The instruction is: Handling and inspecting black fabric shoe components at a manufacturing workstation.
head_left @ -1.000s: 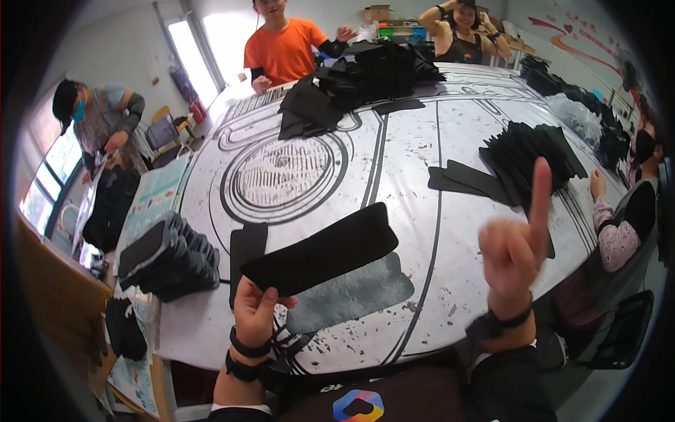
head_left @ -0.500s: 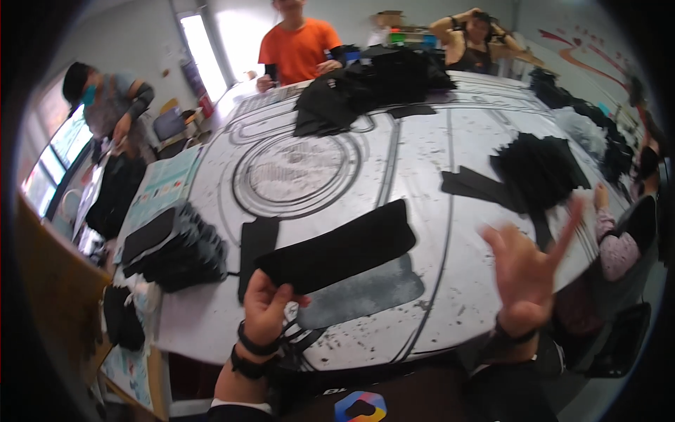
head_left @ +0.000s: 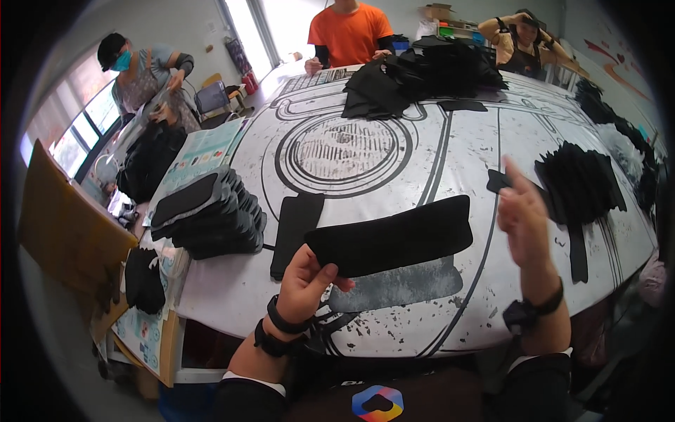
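Pinched at its near left corner, a long black fabric piece (head_left: pixel 394 235) is in my left hand (head_left: pixel 306 281), thumb on top. Under it, a grey, mottled piece (head_left: pixel 401 285) of similar shape lies on the table and is partly covered. My right hand (head_left: pixel 524 214) is raised over the table, apart from that piece, fingers stretched out and smeared by motion; it appears to hold nothing. Behind its fingers, a narrow black strip (head_left: pixel 496 181) shows in part. Just beyond my left hand lies another black fabric piece (head_left: pixel 297 232).
A stack of dark fabric pieces (head_left: pixel 207 214) stands at the left; another black stack (head_left: pixel 580 183) is at the right. Across the far side of the white printed table (head_left: pixel 232 295) spreads a large black pile (head_left: pixel 443 70). Other people stand or sit around the table.
The whole view has swung, so things sit farther right in it. My right hand has gone farther out over the table, its fingers less spread. My left hand keeps its pinch on the black piece.
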A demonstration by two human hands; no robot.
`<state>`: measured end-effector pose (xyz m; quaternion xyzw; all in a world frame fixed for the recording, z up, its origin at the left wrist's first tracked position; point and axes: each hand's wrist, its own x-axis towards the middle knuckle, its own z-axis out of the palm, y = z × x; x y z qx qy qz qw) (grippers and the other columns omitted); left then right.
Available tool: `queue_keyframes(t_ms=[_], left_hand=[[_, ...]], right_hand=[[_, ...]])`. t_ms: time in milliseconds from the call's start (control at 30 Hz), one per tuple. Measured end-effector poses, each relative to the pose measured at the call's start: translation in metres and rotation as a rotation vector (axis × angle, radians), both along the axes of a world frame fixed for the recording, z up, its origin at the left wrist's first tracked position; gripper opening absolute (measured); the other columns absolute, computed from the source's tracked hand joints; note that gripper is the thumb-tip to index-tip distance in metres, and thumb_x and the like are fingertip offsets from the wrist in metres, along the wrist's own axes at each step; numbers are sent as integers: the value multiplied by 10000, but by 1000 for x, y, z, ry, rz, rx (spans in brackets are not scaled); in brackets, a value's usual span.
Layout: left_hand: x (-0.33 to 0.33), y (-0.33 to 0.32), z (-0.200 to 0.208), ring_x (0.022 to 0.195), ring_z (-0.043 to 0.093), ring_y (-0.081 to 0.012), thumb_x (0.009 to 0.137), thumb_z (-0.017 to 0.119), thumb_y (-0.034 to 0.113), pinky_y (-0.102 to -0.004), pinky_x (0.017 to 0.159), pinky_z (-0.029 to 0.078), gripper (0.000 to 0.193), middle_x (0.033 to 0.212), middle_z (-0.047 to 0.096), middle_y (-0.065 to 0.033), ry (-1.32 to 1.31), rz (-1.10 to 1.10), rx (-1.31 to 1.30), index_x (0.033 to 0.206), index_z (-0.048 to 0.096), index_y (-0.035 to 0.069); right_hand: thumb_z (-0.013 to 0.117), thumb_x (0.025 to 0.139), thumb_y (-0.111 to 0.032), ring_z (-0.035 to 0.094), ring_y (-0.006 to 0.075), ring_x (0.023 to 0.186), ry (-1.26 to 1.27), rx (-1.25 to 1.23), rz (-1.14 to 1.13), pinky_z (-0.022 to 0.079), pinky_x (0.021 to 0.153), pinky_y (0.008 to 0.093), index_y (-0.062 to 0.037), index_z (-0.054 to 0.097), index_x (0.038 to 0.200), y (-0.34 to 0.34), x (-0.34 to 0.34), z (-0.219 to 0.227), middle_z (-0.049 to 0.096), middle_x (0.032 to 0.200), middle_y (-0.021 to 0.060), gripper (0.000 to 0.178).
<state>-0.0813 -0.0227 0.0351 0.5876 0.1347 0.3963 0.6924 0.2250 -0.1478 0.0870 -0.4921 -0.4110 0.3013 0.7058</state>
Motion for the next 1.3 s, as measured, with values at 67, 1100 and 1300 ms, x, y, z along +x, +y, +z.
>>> queue_keyframes(t_ms=[67,1100,1300], left_hand=[[1,3,-3,801,642,-193,910,516,104,-303,639,551,248,1038,611,-135,13,-38,81,1133,456,12],[-3,-7,5,794,644,-206,907,513,59,-308,675,536,182,1006,619,-151,86,33,12,1070,454,4],[0,-6,6,807,640,-200,906,484,30,-305,700,532,196,1008,614,-138,129,72,-25,1097,451,2]], right_hand=[[399,937,-370,295,21,525,43,-97,143,201,450,180,-6,437,1294,10,-1,-31,365,624,-61,511],[617,871,-168,588,86,776,-158,-285,449,478,705,218,3,600,1042,-14,-34,-30,621,827,24,243],[605,872,-114,576,78,802,-89,-382,461,468,730,227,-6,621,1013,-14,-33,-38,617,844,22,179]])
